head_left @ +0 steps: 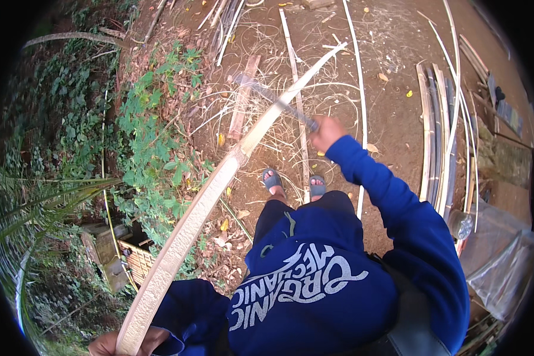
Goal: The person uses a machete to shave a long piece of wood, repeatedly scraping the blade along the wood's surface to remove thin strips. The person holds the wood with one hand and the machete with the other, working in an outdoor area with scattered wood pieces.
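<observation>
Left hand: the left hand (110, 343) sits at the bottom edge of the view, wrapped around the near end of a long split bamboo slat (202, 204), so it holds that piece firmly; only part of the hand shows beyond the blue sleeve.
Right hand: the right hand (325, 132) is raised out in front, fist closed on the handle of a long blade (276, 99), which is blurred.
Bamboo slat: it runs from the lower left up to the upper right, its pale cut face turned up, the far tip thin and reaching over the dirt ground (391, 113).
Blade and slat: the blade crosses the slat about two thirds of the way along; whether the edge touches the bamboo cannot be told because of the blur.
Feet: two feet in grey sandals (273, 178) stand on the ground, just right of the slat.
Around: thin bamboo strips (362, 107) lie scattered over the dirt, some under the blade.
Right side: a stack of bamboo slats (439, 136) lies well apart from the hands.
Left side: green plants (154, 136) cover the slope beside the slat.
</observation>
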Action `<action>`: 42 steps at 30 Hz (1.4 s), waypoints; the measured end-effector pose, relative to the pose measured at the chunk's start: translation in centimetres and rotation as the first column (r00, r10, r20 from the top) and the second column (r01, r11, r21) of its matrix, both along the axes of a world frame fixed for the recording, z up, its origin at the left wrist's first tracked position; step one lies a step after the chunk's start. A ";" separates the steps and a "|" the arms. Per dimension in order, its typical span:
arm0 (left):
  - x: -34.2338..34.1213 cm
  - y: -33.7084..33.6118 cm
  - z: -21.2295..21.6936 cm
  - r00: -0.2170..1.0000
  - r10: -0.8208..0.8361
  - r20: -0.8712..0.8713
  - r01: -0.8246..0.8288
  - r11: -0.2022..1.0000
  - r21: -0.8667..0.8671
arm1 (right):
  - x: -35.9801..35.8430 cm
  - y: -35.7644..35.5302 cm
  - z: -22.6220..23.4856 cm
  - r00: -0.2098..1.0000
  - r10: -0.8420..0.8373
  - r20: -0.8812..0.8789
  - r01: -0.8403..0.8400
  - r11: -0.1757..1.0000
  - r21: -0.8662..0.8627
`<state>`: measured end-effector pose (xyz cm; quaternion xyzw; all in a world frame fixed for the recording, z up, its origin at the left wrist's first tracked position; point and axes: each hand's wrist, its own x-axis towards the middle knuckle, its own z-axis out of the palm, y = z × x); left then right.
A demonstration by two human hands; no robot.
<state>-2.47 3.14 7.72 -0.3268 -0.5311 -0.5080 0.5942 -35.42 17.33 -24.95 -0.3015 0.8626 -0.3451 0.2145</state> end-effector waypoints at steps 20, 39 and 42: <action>-1.3 -7.9 0.1 0.963 0.268 -0.003 -0.260 0.938 0.231 | 11.3 -7.4 11.0 0.998 0.064 -0.025 -0.068 0.903 -0.424; -3.5 -7.6 1.5 0.965 0.200 -0.169 -0.169 0.968 0.184 | 10.6 -6.6 10.6 0.969 -0.029 -0.247 -0.075 0.913 -0.401; -4.2 -7.1 0.6 0.986 0.101 -0.132 -0.079 0.984 0.161 | 7.5 -5.4 6.4 0.988 -0.114 -0.101 0.094 0.977 -0.190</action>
